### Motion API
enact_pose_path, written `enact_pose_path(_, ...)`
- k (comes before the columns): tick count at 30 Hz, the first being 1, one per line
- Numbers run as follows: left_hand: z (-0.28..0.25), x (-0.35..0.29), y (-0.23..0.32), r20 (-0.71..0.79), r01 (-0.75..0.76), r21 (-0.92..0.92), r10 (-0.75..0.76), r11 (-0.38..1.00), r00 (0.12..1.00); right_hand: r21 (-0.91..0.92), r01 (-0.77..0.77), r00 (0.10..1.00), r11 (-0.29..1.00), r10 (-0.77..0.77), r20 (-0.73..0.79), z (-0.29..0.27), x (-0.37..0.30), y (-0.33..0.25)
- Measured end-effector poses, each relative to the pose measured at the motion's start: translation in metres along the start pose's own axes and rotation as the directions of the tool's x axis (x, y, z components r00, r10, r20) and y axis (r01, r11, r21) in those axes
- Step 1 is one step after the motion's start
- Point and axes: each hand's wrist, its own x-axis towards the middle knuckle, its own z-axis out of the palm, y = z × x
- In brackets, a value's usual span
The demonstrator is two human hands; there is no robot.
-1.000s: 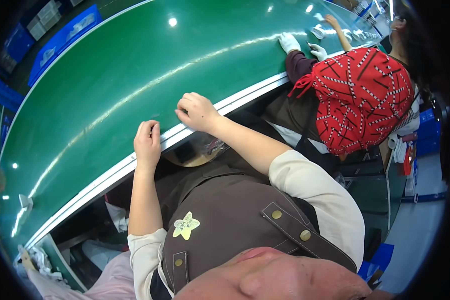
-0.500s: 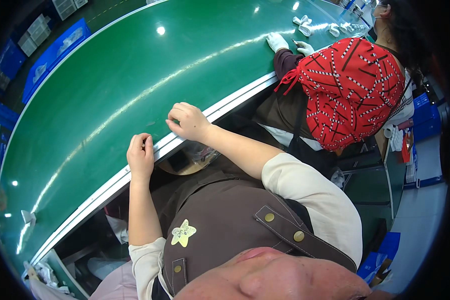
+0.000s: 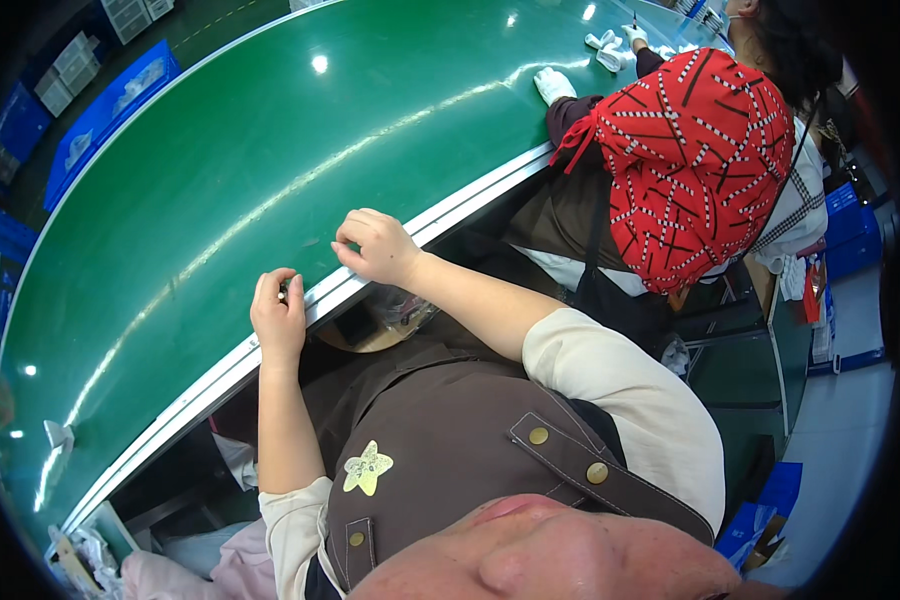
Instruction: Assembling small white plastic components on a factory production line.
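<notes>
My left hand (image 3: pixel 279 318) rests at the white front edge of the green worktable (image 3: pixel 220 190), fingers curled toward the thumb. A small dark and whitish spot shows between thumb and fingers, too small to name. To its right and slightly farther in, my right hand (image 3: pixel 378 247) is held over the table edge, its fingers bent inward. Whatever its palm may contain is hidden. A gap of bare green surface separates the two hands. Near the right hand, a small faint mark (image 3: pixel 310 242) shows on the tabletop.
A co-worker in a red patterned garment (image 3: pixel 705 170) sits at right, one gloved hand (image 3: pixel 553 86) on the table, the other (image 3: pixel 634 36) raised with a thin pen-like tool. White bundles (image 3: pixel 607 50) lie beyond. A crumpled whitish piece (image 3: pixel 58 436) lies far left; a blue bin (image 3: pixel 110 120) stands behind.
My hands have barely moved. The co-worker's tool-holding gloved hand has reached farther away over the table, and their body has shifted. At lower left, a pink sleeve has moved.
</notes>
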Motion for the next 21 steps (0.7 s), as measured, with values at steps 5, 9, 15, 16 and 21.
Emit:
enact_pose_path(5,0.002,-0.037,-0.006,-0.074,0.009,0.01,-0.008,1.0,0.997,0.008,0.037,0.999,0.999,-0.037,0.032,0.006,-0.026,-0.011)
enact_pose_path(9,-0.005,-0.065,-0.012,-0.12,-0.008,0.013,0.01,1.0,0.993,0.018,0.049,0.998,0.999,-0.05,0.049,0.015,-0.043,-0.025)
enact_pose_path(15,-0.013,-0.092,-0.011,-0.137,-0.009,0.003,0.009,1.0,0.991,0.031,0.072,0.995,0.997,-0.074,0.059,0.022,-0.06,-0.04)
enact_pose_path(16,-0.015,-0.094,-0.01,-0.13,-0.006,0.005,0.007,1.0,0.991,0.035,0.075,0.995,0.997,-0.077,0.063,0.022,-0.061,-0.042)
enact_pose_path(21,-0.015,-0.102,-0.004,-0.125,0.008,0.033,-0.004,0.999,0.992,0.063,0.061,0.995,0.996,-0.066,0.075,0.022,-0.067,-0.044)
